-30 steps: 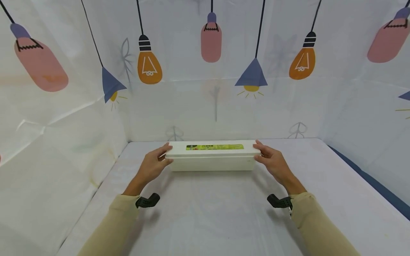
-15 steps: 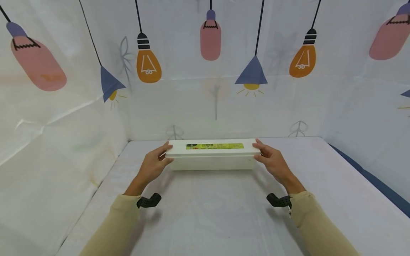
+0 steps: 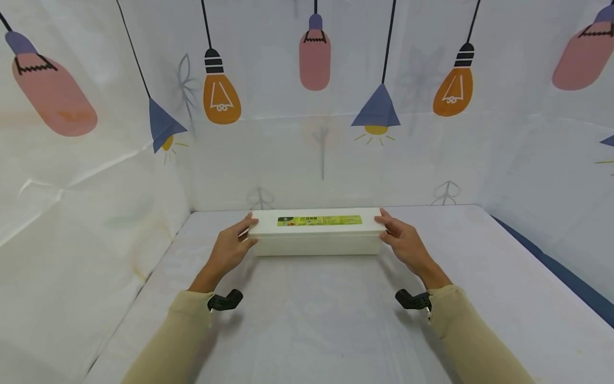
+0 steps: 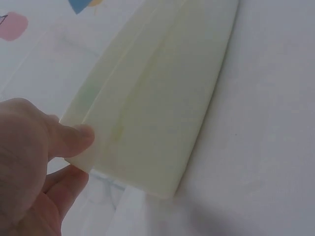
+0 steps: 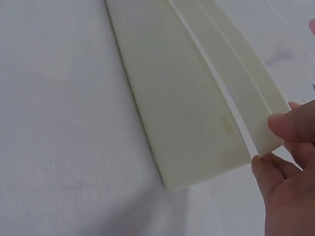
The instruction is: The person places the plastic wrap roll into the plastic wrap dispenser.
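Note:
A long white cling film box (image 3: 316,244) with a yellow-green label (image 3: 319,220) on its lid (image 3: 369,214) lies crosswise on the table. At its left end my left hand (image 3: 229,248) grips the lid, thumb on the front face and fingers round the end. My right hand (image 3: 406,242) pinches the lid at the opposite end in the same way. In the right wrist view a bright narrow strip (image 5: 224,91) runs between lid and body. From the left wrist camera, the left thumb (image 4: 78,140) presses near the lid's corner. What the box holds is hidden.
The white-covered table (image 3: 316,320) stretches in front of the box. Behind stands a white sheet (image 3: 278,154) printed with hanging lamps, and more sheeting (image 3: 86,229) rises on the left. A dark blue strip (image 3: 556,266) runs along the right edge.
My right hand and the right end of the lid have shifted slightly left. The left hand stays at its end, and the box body has hardly moved.

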Demonstrator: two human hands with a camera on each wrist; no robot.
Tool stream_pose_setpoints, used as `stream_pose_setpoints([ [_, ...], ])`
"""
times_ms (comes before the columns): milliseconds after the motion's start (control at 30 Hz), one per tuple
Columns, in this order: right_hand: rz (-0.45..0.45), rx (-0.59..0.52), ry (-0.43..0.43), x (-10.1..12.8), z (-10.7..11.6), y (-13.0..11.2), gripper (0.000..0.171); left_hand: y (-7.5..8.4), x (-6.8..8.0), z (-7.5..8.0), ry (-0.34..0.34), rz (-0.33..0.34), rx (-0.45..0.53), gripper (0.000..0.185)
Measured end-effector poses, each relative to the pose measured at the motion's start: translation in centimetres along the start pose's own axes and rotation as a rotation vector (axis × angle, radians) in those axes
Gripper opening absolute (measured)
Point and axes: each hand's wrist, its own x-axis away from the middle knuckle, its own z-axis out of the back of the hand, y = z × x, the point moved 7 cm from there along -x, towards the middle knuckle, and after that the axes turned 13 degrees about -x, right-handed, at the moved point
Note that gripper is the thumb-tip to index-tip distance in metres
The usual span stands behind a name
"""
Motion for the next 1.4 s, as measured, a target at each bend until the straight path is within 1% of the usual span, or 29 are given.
stream_pose_setpoints([
  [300,-0.015,0.021,0.017,-0.2,-0.1,0.3,0.046,-0.5,-0.2,-0.4,-0.004,0.019,-0.004,0.049],
  [467,-0.012,0.043,0.028,-0.3,0.1,0.4,0.046,-0.5,-0.3,-0.5,-0.010,0.021,-0.010,0.048],
  [567,-0.013,0.045,0.023,-0.4,0.2,0.5,0.046,-0.6,-0.4,-0.6,-0.022,0.043,-0.008,0.048],
  [700,-0.010,0.051,0.015,-0.4,0.2,0.5,0.046,-0.7,-0.5,-0.6,-0.029,0.053,-0.001,0.049],
  [867,-0.031,0.097,0.027,-0.4,0.3,0.8,0.047,-0.7,-0.5,-0.6,-0.042,0.043,0.009,0.049],
  [1000,-0.045,0.104,0.034,-0.4,0.3,1.0,0.047,-0.9,-0.5,-0.6,-0.053,0.046,0.007,0.051],
  [1233,-0.042,0.113,0.030,-0.5,0.2,0.9,0.047,-1.6,-0.4,-0.9,-0.066,0.079,0.050,0.053],
  [1400,-0.042,0.115,0.036,-0.7,0.5,1.2,0.047,-1.8,-0.3,-1.0,-0.084,0.104,0.045,0.058],
])
